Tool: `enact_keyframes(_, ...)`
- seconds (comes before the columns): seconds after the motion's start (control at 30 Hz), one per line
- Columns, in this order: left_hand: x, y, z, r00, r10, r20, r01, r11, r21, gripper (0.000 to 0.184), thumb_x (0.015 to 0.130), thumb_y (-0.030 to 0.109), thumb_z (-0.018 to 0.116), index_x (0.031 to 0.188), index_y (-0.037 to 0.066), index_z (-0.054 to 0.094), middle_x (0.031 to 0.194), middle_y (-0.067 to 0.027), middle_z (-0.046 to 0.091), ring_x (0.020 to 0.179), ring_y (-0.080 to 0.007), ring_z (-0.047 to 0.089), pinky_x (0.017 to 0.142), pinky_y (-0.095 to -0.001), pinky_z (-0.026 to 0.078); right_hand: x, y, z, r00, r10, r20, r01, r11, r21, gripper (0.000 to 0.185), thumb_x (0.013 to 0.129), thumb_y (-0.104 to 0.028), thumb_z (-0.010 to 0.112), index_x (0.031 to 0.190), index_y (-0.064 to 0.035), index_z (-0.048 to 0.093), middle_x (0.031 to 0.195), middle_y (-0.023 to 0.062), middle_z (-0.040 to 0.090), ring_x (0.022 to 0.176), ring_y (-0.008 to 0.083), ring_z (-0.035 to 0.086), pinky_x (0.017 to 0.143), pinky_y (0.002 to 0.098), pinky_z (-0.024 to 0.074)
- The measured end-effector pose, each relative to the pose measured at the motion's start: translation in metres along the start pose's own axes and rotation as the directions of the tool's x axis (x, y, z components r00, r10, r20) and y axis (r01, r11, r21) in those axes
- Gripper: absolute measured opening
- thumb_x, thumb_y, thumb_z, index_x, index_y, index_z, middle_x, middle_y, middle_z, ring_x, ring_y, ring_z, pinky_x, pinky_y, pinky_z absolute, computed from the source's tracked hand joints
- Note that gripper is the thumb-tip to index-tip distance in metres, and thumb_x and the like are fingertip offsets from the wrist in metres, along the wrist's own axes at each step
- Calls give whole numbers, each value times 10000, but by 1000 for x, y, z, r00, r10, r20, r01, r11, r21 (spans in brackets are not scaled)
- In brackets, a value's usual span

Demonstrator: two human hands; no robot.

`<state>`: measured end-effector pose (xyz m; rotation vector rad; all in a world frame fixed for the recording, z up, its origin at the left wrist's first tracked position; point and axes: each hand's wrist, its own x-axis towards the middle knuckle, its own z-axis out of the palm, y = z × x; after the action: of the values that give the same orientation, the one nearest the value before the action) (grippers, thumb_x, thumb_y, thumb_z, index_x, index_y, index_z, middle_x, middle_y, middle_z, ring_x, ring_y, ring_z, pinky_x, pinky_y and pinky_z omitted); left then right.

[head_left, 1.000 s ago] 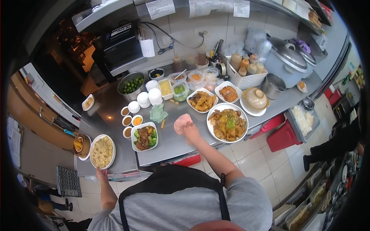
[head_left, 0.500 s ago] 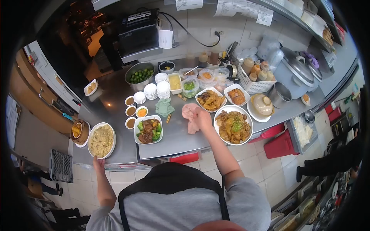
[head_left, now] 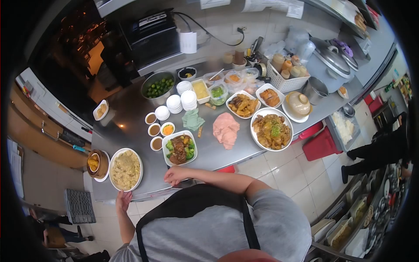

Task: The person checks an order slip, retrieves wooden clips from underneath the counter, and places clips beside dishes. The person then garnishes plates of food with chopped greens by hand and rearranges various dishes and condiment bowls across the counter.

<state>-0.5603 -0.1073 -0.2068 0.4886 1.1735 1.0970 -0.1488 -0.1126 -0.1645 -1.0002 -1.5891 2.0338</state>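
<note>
My left hand is at the near rim of a white bowl of fried rice, its fingers apart and at most touching the rim. My right hand hovers over the counter's front edge with loosely bent fingers, holding nothing that I can see. Just beyond it stands a white square dish of meat and broccoli. A crumpled pink cloth lies on the steel counter, with a green cloth to its left. On the right is a round plate of meat topped with chopped green onion.
Sauce cups, stacked white saucers and a metal bowl of green citrus stand farther back. A bamboo steamer sits at the left, a lidded clay pot at the right. Another person stands at far right.
My right hand has let go of the pink cloth and moved left, toward the front edge. The cloth now lies spread on the counter. The whole view has shifted and tilted slightly.
</note>
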Motion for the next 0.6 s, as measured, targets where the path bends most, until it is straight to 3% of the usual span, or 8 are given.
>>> enact_keyframes(0.1, 5, 29, -37, 981, -183, -64, 190, 974, 126, 366, 795, 250, 560, 1104, 115, 419, 936, -135, 563, 838, -259, 576, 732, -357, 491, 25, 24, 15, 990, 112, -81, -100, 984, 148, 472, 779, -237, 590, 1153, 1, 428, 857, 130, 574, 650, 151, 591, 569, 246, 498)
enact_keyframes(0.17, 25, 40, -79, 953, -127, -275, 90, 986, -143, 338, 805, 239, 545, 1071, 59, 440, 880, -152, 577, 786, -284, 589, 753, -378, 491, 34, 30, 21, 989, 131, -73, -106, 955, 276, 631, 781, -237, 583, 1262, -17, 240, 860, 146, 555, 655, 189, 595, 573, 279, 506)
enact_keyframes(0.2, 42, 44, -111, 948, -164, -274, 36, 908, -418, 340, 814, 210, 525, 1059, -8, 437, 948, -182, 552, 852, -304, 567, 792, -392, 479, 33, 25, 25, 985, 142, -94, -108, 948, 299, 665, 782, -234, 580, 1280, -26, 191, 856, 147, 554, 661, 199, 595, 575, 287, 507)
enact_keyframes(0.27, 45, 41, -133, 896, 197, -399, -348, 868, -353, 411, 831, 188, 470, 1130, -73, 366, 1134, -254, 416, 1044, -342, 450, 878, -414, 424, 46, 37, 29, 983, 145, -117, -102, 946, 309, 751, 779, -186, 568, 1310, -82, 46, 852, 142, 550, 700, 223, 596, 575, 315, 508)
enact_keyframes(0.33, 53, 42, -157, 901, 254, -351, -377, 859, -346, 440, 855, 202, 406, 1203, -47, 302, 1152, -308, 372, 1065, -370, 426, 888, -420, 409, 49, 33, 35, 985, 45, -167, 15, 939, 344, 841, 755, -138, 594, 1310, -78, -35, 832, 142, 556, 637, 212, 595, 544, 298, 508)
enact_keyframes(0.37, 62, 43, -161, 875, 356, -330, -401, 913, -77, 461, 855, 205, 405, 1229, -28, 266, 1139, -310, 384, 1049, -369, 442, 864, -426, 422, 63, 57, 33, 992, -72, -107, 102, 945, 310, 875, 756, -121, 589, 1309, -108, -88, 932, 179, 533, 716, 241, 597, 584, 311, 511)
enact_keyframes(0.43, 62, 77, -119, 851, 96, -517, -269, 924, -271, 422, 854, 178, 392, 1227, 14, 284, 1079, -278, 447, 951, -361, 513, 802, -420, 462, 56, 1, 51, 958, 161, -238, -48, 907, 418, 888, 758, -118, 583, 1308, -117, -114, 999, 201, 504, 790, 262, 588, 623, 336, 509)
enact_keyframes(0.6, 102, 97, -94, 833, 77, -548, -272, 919, -285, 383, 835, 118, 401, 1194, 11, 320, 1025, -238, 480, 881, -326, 546, 729, -403, 500, 81, -17, 62, 956, 157, -248, -9, 861, 509, 863, 773, -131, 555, 1313, -132, -118, 1012, 204, 494, 815, 292, 581, 664, 367, 496)
